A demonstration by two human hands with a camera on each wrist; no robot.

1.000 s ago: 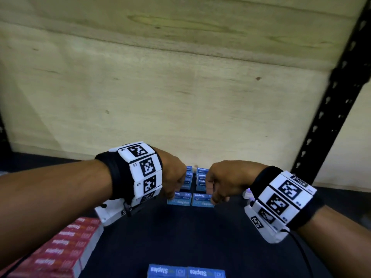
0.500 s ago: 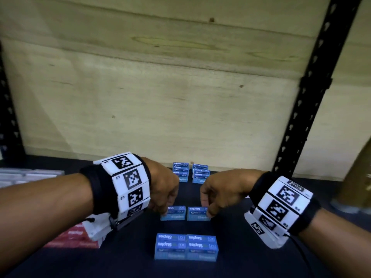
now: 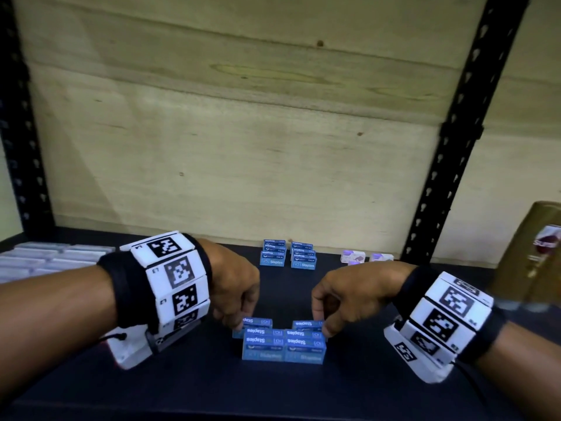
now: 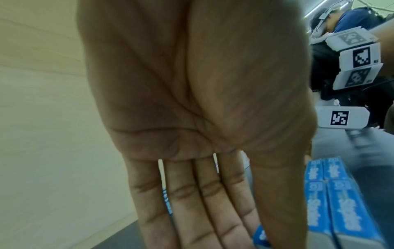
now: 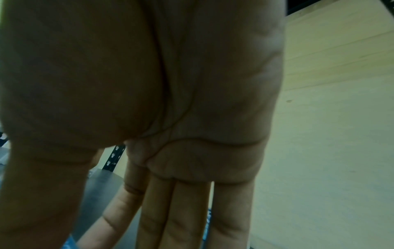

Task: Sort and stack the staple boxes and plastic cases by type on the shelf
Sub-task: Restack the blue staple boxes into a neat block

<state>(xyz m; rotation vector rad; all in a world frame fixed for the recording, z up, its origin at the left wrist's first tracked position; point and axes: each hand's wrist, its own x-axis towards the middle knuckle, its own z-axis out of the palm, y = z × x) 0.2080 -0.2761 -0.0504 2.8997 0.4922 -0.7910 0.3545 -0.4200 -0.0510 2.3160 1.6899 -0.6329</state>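
On the dark shelf (image 3: 364, 384), my left hand (image 3: 241, 325) pinches a blue staple box (image 3: 258, 323) and my right hand (image 3: 322, 326) pinches another blue staple box (image 3: 306, 324). Both boxes are just behind a front block of blue staple boxes (image 3: 283, 344), with a gap between them. In the left wrist view a corner of the held box (image 4: 261, 235) shows between thumb and fingers, beside the front block (image 4: 334, 202). The right wrist view shows mostly palm; a blue box edge (image 5: 69, 244) peeks out under the thumb.
Two low stacks of blue staple boxes (image 3: 287, 257) stand at the back wall. Clear plastic cases (image 3: 45, 259) lie at the left. Small white-and-purple cases (image 3: 352, 256) sit at the back right. A gold bottle (image 3: 534, 268) stands at the far right, past a black upright (image 3: 440, 183).
Both hands have drawn the two blue boxes back from mid-shelf toward the front block and spread them apart. The view has also pulled back and dropped.
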